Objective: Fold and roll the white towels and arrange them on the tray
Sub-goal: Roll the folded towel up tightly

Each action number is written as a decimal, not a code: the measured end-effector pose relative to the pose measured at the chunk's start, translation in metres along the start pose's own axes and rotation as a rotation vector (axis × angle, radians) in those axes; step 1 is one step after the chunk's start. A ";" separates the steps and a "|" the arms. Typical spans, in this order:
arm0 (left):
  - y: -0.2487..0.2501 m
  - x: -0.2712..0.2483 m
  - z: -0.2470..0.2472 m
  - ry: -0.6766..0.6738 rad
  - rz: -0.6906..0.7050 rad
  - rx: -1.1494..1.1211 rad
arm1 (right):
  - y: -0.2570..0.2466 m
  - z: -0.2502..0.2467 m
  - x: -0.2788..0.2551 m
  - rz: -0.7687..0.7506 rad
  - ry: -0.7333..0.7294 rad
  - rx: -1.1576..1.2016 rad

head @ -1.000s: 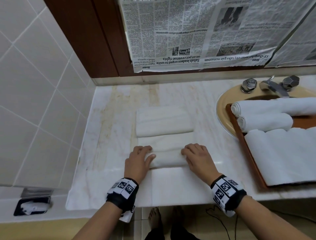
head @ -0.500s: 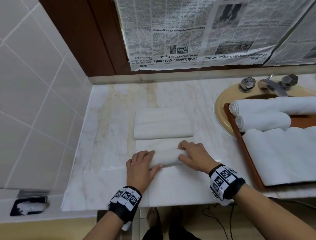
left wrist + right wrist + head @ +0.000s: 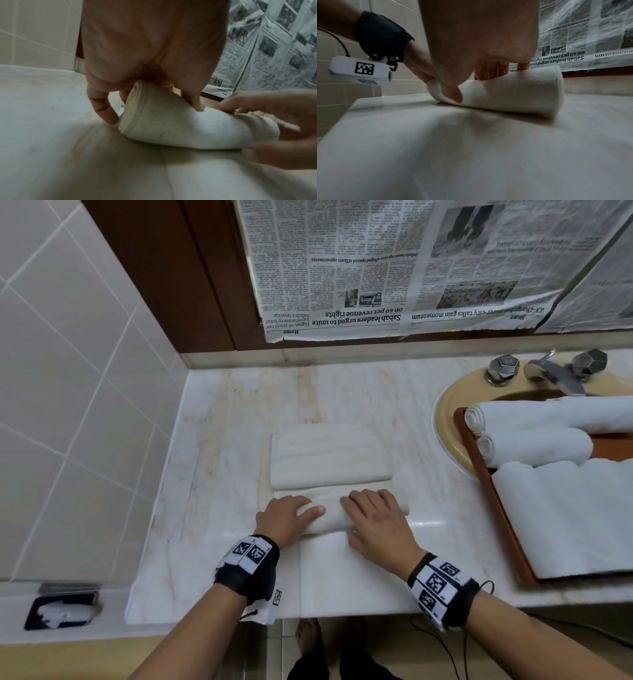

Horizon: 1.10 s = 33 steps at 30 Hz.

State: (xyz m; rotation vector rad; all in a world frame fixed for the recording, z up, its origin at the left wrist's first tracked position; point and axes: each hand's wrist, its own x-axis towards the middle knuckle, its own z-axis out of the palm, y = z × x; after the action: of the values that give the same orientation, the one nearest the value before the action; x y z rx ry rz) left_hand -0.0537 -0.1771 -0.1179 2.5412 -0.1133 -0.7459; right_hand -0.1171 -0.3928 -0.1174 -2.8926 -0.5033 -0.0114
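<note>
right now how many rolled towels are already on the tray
2, side by side at the far end of the tray: the back rolled towel and the shorter front rolled towel. The picture's right edge may hide more.

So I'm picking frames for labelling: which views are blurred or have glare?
Head view: mostly sharp, with wide-angle bending at the edges and a bright glare patch on the marble counter beside the right hand. Left wrist view: the right hand is motion-smeared, the rolled towel fairly crisp. Right wrist view: dim, foreground cloth soft.
</note>
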 end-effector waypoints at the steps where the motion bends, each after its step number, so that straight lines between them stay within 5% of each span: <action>1: -0.001 0.001 0.001 -0.002 -0.011 -0.012 | 0.000 0.002 0.004 0.019 0.005 0.012; 5: 0.004 0.012 -0.011 0.361 -0.091 -0.187 | -0.003 0.002 0.019 0.084 0.014 0.110; 8: 0.009 0.035 -0.030 0.479 -0.142 -0.126 | -0.003 0.001 0.018 0.115 0.001 0.144; 10: 0.013 0.054 -0.041 0.447 -0.016 0.069 | -0.003 0.001 0.017 0.124 -0.003 0.151; 13: 0.024 0.078 -0.045 0.195 0.155 0.303 | -0.004 0.002 0.015 0.124 0.024 0.171; 15: 0.029 0.090 -0.044 0.039 0.160 0.392 | -0.004 0.003 0.015 0.123 0.042 0.189; 18: 0.031 0.107 -0.047 -0.022 0.141 0.431 | -0.003 0.004 0.016 0.126 0.054 0.205; 27: 0.044 0.186 -0.074 0.046 0.072 0.359 | 0.003 0.012 0.017 0.086 0.123 0.228; 33: 0.044 0.208 -0.085 0.272 0.101 0.240 | 0.007 0.011 0.023 0.100 0.078 0.210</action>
State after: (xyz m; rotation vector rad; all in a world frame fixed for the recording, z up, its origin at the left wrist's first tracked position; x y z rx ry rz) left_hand 0.1698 -0.2228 -0.1356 2.8130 -0.2506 -0.3599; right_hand -0.0935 -0.3895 -0.1282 -2.6959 -0.3247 -0.0522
